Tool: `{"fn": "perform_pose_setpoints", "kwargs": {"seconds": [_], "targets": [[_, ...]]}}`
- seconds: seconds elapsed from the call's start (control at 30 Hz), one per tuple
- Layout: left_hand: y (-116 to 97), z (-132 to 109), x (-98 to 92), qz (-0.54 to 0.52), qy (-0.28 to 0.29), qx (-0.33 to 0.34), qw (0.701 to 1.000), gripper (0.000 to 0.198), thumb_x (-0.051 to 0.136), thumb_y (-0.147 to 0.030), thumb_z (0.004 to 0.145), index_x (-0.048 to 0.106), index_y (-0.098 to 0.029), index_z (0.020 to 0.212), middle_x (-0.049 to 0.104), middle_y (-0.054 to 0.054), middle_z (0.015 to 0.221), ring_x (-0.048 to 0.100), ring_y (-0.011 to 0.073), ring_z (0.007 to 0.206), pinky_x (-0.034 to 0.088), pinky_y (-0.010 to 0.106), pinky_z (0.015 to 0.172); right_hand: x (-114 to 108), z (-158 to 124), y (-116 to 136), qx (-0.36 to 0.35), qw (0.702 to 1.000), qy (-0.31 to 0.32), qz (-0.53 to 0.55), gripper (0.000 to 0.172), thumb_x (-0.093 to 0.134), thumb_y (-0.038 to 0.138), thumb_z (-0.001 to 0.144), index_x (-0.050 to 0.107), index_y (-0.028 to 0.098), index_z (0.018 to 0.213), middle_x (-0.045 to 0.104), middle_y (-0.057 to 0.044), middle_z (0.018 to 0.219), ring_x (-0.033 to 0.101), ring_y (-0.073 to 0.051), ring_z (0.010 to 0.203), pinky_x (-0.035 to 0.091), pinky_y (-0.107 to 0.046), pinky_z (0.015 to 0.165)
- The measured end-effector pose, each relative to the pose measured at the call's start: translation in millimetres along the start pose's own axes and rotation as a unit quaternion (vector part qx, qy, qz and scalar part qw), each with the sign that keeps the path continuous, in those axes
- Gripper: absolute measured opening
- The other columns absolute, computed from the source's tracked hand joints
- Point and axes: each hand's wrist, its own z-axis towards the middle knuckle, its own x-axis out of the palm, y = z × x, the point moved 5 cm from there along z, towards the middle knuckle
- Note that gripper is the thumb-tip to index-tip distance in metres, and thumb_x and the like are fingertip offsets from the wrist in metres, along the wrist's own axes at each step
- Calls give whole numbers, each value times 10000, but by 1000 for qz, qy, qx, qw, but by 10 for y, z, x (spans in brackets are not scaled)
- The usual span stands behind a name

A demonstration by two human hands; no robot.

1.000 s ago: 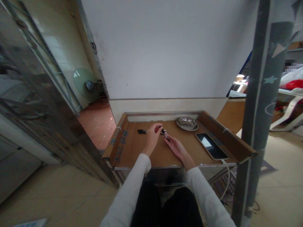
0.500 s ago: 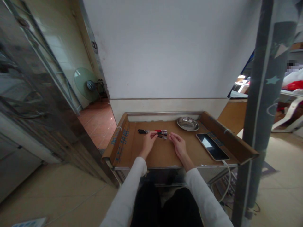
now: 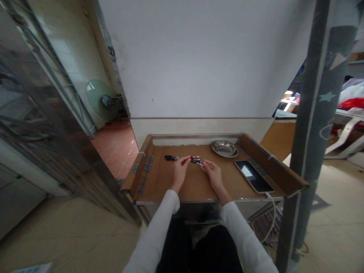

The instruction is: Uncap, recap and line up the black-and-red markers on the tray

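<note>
Several small black-and-red pen-like sticks (image 3: 195,158) lie on the cardboard-lined tray table (image 3: 159,178); another black one (image 3: 171,157) lies further left. My left hand (image 3: 180,171) rests palm down, its fingertips touching the sticks. My right hand (image 3: 212,172) pinches the near end of a dark stick (image 3: 197,162) between thumb and fingers. Both sleeves are white.
A steel bowl (image 3: 225,148) stands at the back right of the tray. A phone (image 3: 254,175) with a cable lies near the right cardboard wall. A grey post (image 3: 309,132) rises at right; a metal door (image 3: 42,125) stands at left.
A second ago both hands held a stick lifted between them. The sticks then lay on the cardboard, and now my right hand has closed on the end of one.
</note>
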Motion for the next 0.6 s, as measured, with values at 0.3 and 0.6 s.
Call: {"fn": "perform_pose_setpoints", "kwargs": {"seconds": [0.3, 0.6], "targets": [[-260, -74, 261, 45, 58, 90, 993, 265, 568, -282, 825, 652, -222, 1069, 667, 67, 1045, 628, 160, 902, 498, 301, 821, -96, 31, -42, 20, 996, -27, 83, 350, 806, 362, 548, 699, 165, 818, 714, -56, 875, 663, -171, 857, 522, -351, 894], [-118, 55, 48, -26, -26, 29, 999, 232, 586, -281, 800, 649, -155, 984, 676, 87, 985, 624, 164, 876, 489, 314, 833, -60, -1, -27, 34, 992, -13, 117, 351, 818, 331, 553, 697, 156, 833, 710, -59, 899, 656, -196, 928, 487, -375, 969]]}}
